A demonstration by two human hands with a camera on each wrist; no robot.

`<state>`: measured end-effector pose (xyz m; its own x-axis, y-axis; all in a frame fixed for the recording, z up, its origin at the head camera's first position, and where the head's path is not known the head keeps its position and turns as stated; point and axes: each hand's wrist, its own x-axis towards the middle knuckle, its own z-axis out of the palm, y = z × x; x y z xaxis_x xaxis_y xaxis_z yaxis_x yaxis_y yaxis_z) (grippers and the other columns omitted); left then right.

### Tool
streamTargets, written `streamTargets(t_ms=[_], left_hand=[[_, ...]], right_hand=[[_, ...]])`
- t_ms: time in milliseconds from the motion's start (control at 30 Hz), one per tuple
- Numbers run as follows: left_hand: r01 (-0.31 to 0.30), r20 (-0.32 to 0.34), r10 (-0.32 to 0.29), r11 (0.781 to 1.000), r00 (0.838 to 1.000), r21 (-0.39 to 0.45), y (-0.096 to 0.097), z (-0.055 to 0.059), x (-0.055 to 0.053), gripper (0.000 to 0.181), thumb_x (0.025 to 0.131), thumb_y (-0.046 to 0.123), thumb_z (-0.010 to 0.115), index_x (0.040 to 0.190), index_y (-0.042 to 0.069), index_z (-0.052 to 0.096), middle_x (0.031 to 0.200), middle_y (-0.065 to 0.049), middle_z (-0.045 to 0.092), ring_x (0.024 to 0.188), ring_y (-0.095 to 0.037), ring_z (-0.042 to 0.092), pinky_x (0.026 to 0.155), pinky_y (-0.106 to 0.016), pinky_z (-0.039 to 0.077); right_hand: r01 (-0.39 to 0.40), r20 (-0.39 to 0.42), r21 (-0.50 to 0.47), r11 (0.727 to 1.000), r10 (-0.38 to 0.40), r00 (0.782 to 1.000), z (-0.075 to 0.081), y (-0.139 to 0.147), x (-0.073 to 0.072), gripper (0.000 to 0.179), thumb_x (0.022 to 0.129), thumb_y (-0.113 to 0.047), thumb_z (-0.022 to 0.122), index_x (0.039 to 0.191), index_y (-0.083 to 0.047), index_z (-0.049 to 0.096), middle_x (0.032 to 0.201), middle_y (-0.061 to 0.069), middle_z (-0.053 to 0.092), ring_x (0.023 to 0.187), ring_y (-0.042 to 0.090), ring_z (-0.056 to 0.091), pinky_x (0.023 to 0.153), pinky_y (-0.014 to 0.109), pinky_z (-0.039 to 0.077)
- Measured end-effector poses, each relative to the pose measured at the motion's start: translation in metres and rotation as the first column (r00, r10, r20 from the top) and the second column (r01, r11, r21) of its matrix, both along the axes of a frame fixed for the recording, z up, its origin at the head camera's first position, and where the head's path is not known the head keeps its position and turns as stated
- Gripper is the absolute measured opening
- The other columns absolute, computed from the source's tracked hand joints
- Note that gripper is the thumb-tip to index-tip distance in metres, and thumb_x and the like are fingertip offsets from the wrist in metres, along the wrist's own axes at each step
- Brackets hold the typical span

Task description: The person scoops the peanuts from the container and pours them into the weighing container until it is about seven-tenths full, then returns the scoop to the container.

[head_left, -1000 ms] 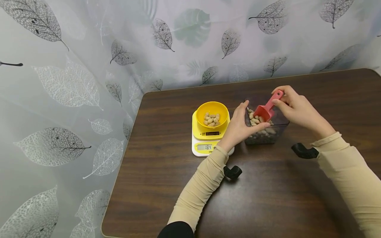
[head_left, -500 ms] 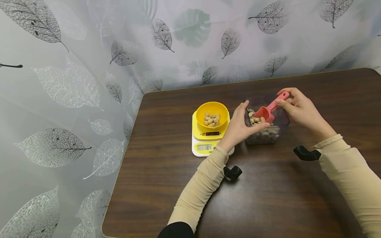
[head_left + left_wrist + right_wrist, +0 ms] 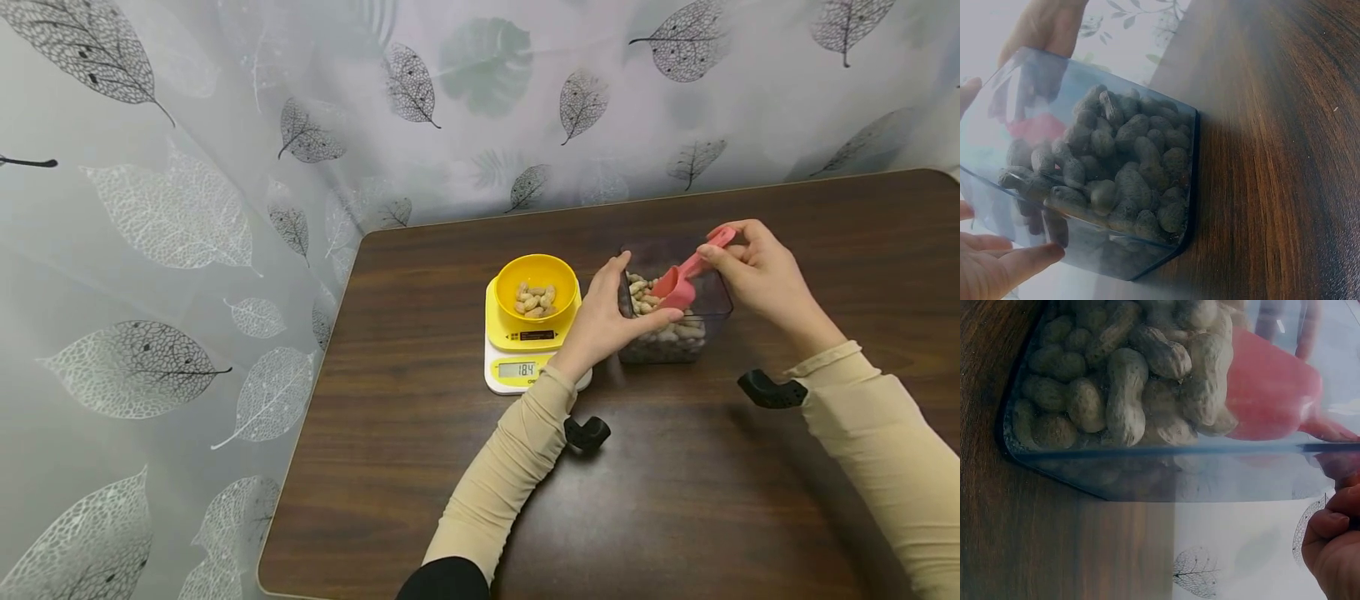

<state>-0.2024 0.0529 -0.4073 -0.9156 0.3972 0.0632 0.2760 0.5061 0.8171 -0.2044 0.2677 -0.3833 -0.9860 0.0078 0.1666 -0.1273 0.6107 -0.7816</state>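
A clear plastic tub (image 3: 712, 312) of peanuts in their shells (image 3: 660, 333) stands on the brown table (image 3: 675, 500). My left hand (image 3: 611, 317) grips its left wall, thumb along the near rim. My right hand (image 3: 757, 271) pinches the handle of a red scoop (image 3: 686, 279), whose bowl dips into the peanuts. In the left wrist view the tub (image 3: 1166, 250) and peanuts (image 3: 1122, 175) fill the frame. In the right wrist view the red scoop (image 3: 1269, 394) lies against the peanuts (image 3: 1129, 381) inside the tub (image 3: 1147, 481).
Left of the tub a yellow bowl (image 3: 536, 279) with a few peanuts sits on a yellow and white kitchen scale (image 3: 525, 362) whose display reads 18.4. A leaf-patterned curtain (image 3: 187, 208) hangs behind and left of the table.
My right hand has shifted slightly right and lowered the scoop's handle, pushing the bowl down among the peanuts. The left hand, the tub and the scale reading are unchanged.
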Motion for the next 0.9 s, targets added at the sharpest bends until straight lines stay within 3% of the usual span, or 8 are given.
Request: streamTargets(t_ms=[167, 433, 667, 800, 900], left_hand=[[-0.009, 0.003, 0.009, 1.000, 1.000, 0.005, 0.000, -0.001, 0.000, 0.092, 0.075, 0.054, 0.070, 0.148, 0.036, 0.015, 0.155, 0.008, 0.021, 0.142, -0.012, 0.024, 0.111, -0.042, 0.033], [-0.011, -0.003, 0.011, 1.000, 1.000, 0.003, 0.002, 0.000, 0.000, 0.092, 0.075, 0.055, 0.069, 0.148, 0.037, 0.015, 0.155, 0.005, 0.021, 0.142, -0.013, 0.025, 0.111, -0.042, 0.033], [-0.002, 0.007, 0.002, 1.000, 1.000, 0.013, 0.001, -0.001, 0.000, 0.091, 0.076, 0.054, 0.069, 0.147, 0.038, 0.015, 0.155, 0.008, 0.021, 0.142, -0.013, 0.026, 0.110, -0.043, 0.035], [0.005, 0.006, -0.005, 1.000, 1.000, 0.025, 0.001, -0.001, 0.001, 0.090, 0.076, 0.054, 0.068, 0.148, 0.037, 0.015, 0.155, 0.009, 0.020, 0.142, -0.014, 0.025, 0.110, -0.044, 0.035], [0.002, 0.007, -0.002, 1.000, 1.000, 0.028, 0.002, -0.001, 0.001, 0.090, 0.076, 0.053, 0.069, 0.148, 0.037, 0.015, 0.155, 0.009, 0.020, 0.142, -0.013, 0.024, 0.111, -0.044, 0.034]], right_hand=[[0.006, -0.013, -0.003, 1.000, -0.006, 1.000, 0.000, -0.003, 0.001, 0.023, 0.094, -0.037, 0.051, 0.109, -0.024, 0.038, 0.061, -0.036, 0.055, 0.045, 0.001, 0.041, 0.040, 0.029, 0.027], [-0.084, -0.008, 0.004, 0.996, 0.084, 0.996, 0.000, 0.002, 0.006, 0.029, 0.097, -0.027, 0.048, 0.119, -0.011, 0.039, 0.054, -0.003, 0.042, 0.040, 0.011, 0.029, 0.037, 0.032, 0.025], [-0.181, -0.009, -0.099, 0.979, 0.181, 0.983, -0.001, 0.008, 0.007, 0.021, 0.098, -0.015, 0.045, 0.117, -0.021, 0.038, 0.057, -0.006, 0.040, 0.039, 0.008, 0.025, 0.038, 0.032, 0.022], [-0.157, -0.023, -0.108, 0.982, 0.156, 0.988, -0.002, 0.007, 0.007, 0.020, 0.098, -0.017, 0.046, 0.115, -0.025, 0.038, 0.057, -0.006, 0.040, 0.039, 0.009, 0.026, 0.038, 0.032, 0.022], [-0.092, -0.027, -0.064, 0.994, 0.090, 0.996, -0.004, 0.004, 0.005, 0.018, 0.097, -0.026, 0.048, 0.113, -0.024, 0.040, 0.055, -0.008, 0.043, 0.040, 0.009, 0.028, 0.038, 0.031, 0.025]])
